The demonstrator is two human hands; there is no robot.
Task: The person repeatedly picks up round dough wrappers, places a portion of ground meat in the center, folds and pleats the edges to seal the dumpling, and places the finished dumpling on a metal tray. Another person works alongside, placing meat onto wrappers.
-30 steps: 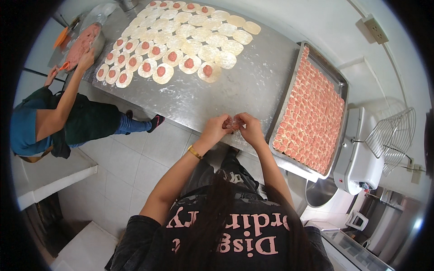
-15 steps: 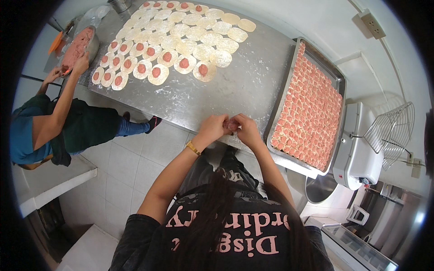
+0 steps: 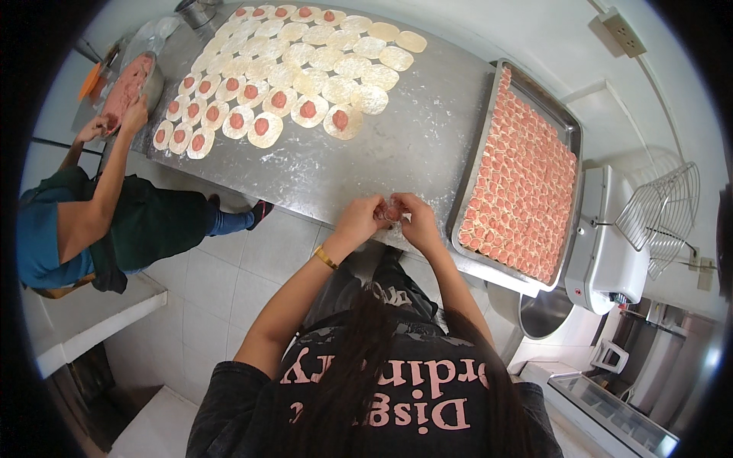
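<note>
At the near edge of the metal table (image 3: 305, 172), my left hand (image 3: 360, 219) and my right hand (image 3: 418, 219) meet around a small meat dumpling (image 3: 392, 210). Fingers of both hands are closed on its sides, and pink filling shows between them. Farther off to the left lie rows of round dough wrappers (image 3: 309, 82), dusted with flour. Those in the front rows and along the far edge carry a ball of pink meat filling (image 3: 308, 109); the middle ones are bare. Finished open-topped dumplings (image 3: 519, 179) stand packed in a metal tray (image 3: 473, 164) to my right.
At the left end, a co-worker (image 3: 114, 221) has both hands at a metal bowl of minced meat (image 3: 130, 88). A white machine (image 3: 607, 240) with a wire guard (image 3: 660, 210) stands right of the tray. Behind the bowl are a plastic bag (image 3: 156, 32) and a metal container (image 3: 196, 11).
The co-worker's hands have shifted slightly at the bowl. My fingers have moved a little around the dumpling, which stays in the same place. The whole view has shifted slightly.
</note>
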